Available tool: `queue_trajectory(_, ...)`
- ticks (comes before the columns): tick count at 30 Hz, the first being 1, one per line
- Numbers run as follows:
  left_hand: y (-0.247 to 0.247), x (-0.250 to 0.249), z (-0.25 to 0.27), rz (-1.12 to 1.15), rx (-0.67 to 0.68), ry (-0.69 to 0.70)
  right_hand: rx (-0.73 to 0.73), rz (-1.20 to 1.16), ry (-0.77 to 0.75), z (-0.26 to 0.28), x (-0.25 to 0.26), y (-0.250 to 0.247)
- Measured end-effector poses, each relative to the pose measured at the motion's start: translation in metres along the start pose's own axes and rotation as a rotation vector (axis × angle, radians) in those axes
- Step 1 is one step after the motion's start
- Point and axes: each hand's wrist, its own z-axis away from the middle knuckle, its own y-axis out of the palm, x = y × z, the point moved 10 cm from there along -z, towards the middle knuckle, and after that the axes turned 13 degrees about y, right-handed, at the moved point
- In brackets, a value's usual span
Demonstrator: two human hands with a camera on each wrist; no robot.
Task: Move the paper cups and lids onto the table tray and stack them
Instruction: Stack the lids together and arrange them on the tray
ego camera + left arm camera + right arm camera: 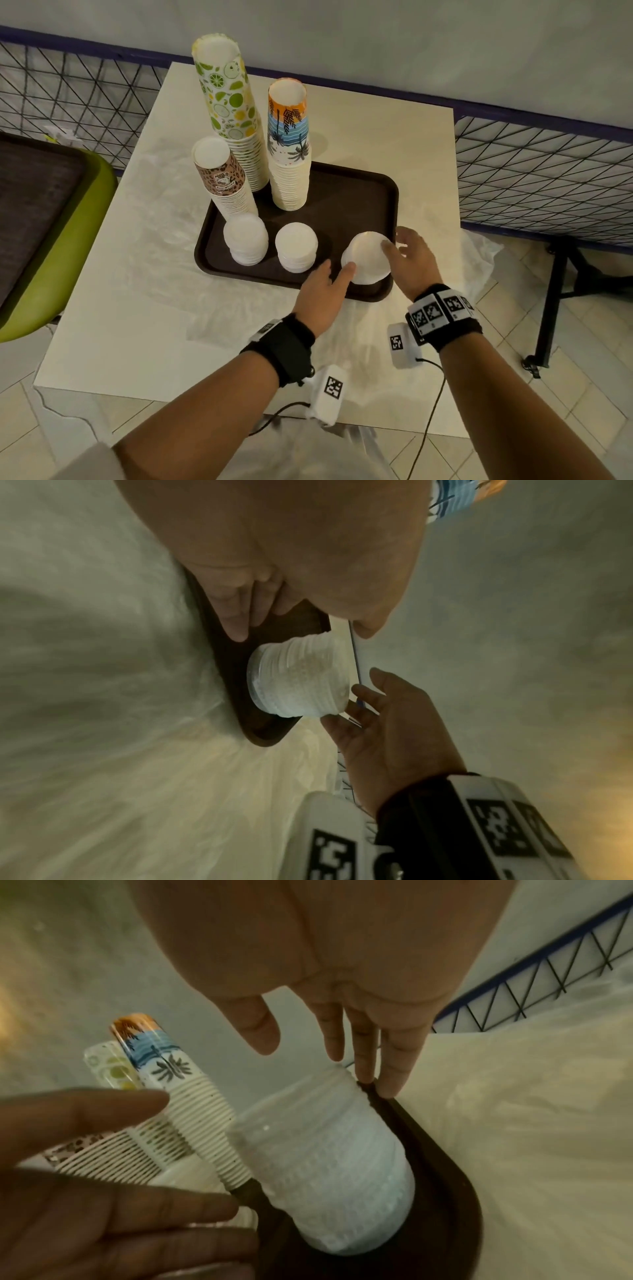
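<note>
A dark brown tray [359, 192] lies on the white table [394, 137]. Three tall cup stacks stand at its far left: lime-patterned [224, 99], palm-patterned [289, 144] and leopard-patterned [219, 174]. Along the near edge stand three white lid stacks: left [246, 238], middle [296, 246] and right [364, 257], the last near the front right corner. My left hand [334, 274] is at the right stack's [301, 677] near left side, fingers straight, thumb tip against it. My right hand [397, 243] hovers at its far right side [329, 1150], fingers loosely spread, thumb on the top lid.
Crumpled clear plastic wrap [479, 253] lies on the table to the right of the tray and under my wrists. A green chair [58, 240] stands at the left. A wire mesh fence [548, 178] runs behind, and a black stand leg [555, 301] is at the right.
</note>
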Motion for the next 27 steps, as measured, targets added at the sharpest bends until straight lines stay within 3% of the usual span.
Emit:
queue_trajectory(11,0.018,0.015,-0.028,-0.021,-0.04,-0.043,0.22,0.06,0.157,-0.014,-0.019,0.046)
queue_trajectory(27,0.011,0.018,-0.029,0.066,-0.104,0.001,0.245,0.073,0.141,-0.018,-0.01,0.06)
